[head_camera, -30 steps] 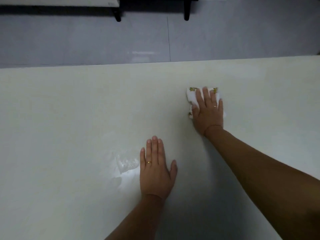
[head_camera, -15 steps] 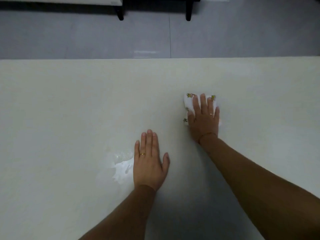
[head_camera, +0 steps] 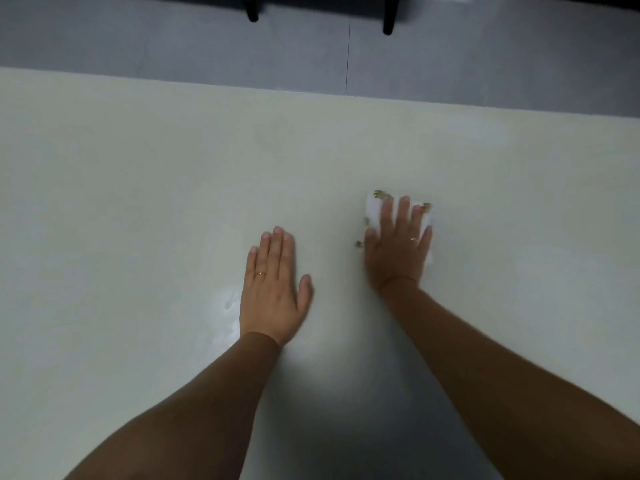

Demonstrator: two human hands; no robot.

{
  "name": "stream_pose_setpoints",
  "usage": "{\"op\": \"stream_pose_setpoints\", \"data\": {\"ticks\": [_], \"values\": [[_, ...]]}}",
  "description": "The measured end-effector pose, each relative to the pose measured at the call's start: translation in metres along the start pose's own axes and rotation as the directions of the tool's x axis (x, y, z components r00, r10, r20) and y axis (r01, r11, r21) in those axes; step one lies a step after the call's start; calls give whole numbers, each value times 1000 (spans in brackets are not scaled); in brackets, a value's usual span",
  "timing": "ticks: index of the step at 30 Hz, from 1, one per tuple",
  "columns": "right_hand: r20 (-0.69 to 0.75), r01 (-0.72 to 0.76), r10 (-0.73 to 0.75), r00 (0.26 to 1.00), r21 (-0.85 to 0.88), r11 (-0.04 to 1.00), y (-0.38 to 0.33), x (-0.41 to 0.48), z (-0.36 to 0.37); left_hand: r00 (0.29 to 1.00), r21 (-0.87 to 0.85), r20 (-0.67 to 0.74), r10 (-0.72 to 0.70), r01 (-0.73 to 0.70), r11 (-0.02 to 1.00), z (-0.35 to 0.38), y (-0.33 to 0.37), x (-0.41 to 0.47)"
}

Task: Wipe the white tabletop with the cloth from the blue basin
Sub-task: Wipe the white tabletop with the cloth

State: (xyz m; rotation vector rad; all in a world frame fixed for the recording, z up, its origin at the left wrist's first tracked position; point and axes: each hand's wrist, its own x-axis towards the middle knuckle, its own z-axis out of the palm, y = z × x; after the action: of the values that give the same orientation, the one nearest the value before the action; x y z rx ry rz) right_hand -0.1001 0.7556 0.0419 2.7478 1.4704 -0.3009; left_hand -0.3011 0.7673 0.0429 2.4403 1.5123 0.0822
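R hand (head_camera: 398, 251) lies flat, palm down, fingers spread over the folded white cloth (head_camera: 373, 211), pressing it onto the white tabletop (head_camera: 138, 185). It isn't a closed grasp; the open palm pins the cloth so the whole pad drags w/ the hand, which suits wiping. The cloth peeks out at 12 and 10 o'clock of the hand, small green-yellow print at its corners; the rest is hidden under the palm. L hand (head_camera: 273, 289) is also open and flat, holding nothing, resting directly on the top at approx 8 o'clock from the R hand, near but apart. Prob. a brace: it takes body weight while the R arm reaches fwd. A faint wet sheen (head_camera: 225, 306) sits just beside the L hand at 9 o'clock, so that patch looks already damp. Table's far edge runs across at 12 o'clock, grey floor (head_camera: 173, 46) and two dark furniture legs (head_camera: 252, 10) beyond. Blue basin not in view. Judging by the sheen, wiping is underway; how much is covered can't be told.
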Motion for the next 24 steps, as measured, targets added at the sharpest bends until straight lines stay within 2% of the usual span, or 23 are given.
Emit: {"op": "stream_pose_setpoints", "data": {"ticks": [1, 3, 6, 7, 9, 11, 13, 14, 15, 17, 19, 21, 22, 24], "values": [[-20, 43, -43, 999, 4, 999, -16, -16, 4, 1000, 9, 0, 0, 0, 1000, 1, 0, -1], [-16, 253, -253, 967, 0, 967, -36, -51, 9, 1000, 21, -1, -7, 7, 1000, 0, 0, -1], [50, 531, -529, 847, -68, 844, -12, -60, 5, 1000, 33, 2, 6, -6, 999, -8, 4, -4], [50, 550, -548, 835, -120, 826, 3, -52, 2, 1000, 45, 1, 23, -23, 999, -11, 7, -8], [66, 459, -454, 888, -144, 877, 25, -36, -3, 1000, 44, -5, 28, -28, 999, -14, 12, -23], [56, 259, -255, 965, -61, 964, 29, -31, -3, 1000, 0, 14, -1, 1, 1000, -13, 19, -56], [25, 63, -64, 998, 22, 998, 10, -43, 2, 999, -35, 48, -13, 14, 999, -7, 23, -96], [28, 10, -12, 1000, 48, 999, -5, -55, 5, 997, -36, 70, -14, 16, 999, -4, 23, -112], [28, 19, -20, 999, 55, 998, -19, -70, 8, 995, -31, 95, -18, 21, 999, -1, 22, -124], [35, 182, -183, 983, 32, 983, -41, -109, 16, 993, -6, 119, -21, 22, 1000, 5, 17, -133], [36, 403, -403, 915, 11, 915, -42, -134, 19, 993, 20, 118, -29, 27, 999, 10, 14, -133], [58, 582, -581, 812, -13, 813, -19, -127, 16, 988, 29, 147, -39, 35, 999, 12, 14, -133], [61, 606, -603, 795, -44, 794, -4, -119, 14, 987, 22, 154, -42, 39, 999, 12, 14, -133], [56, 510, -507, 860, -74, 857, 26, -98, 7, 988, 12, 147, -42, 40, 999, 13, 14, -133]]}}
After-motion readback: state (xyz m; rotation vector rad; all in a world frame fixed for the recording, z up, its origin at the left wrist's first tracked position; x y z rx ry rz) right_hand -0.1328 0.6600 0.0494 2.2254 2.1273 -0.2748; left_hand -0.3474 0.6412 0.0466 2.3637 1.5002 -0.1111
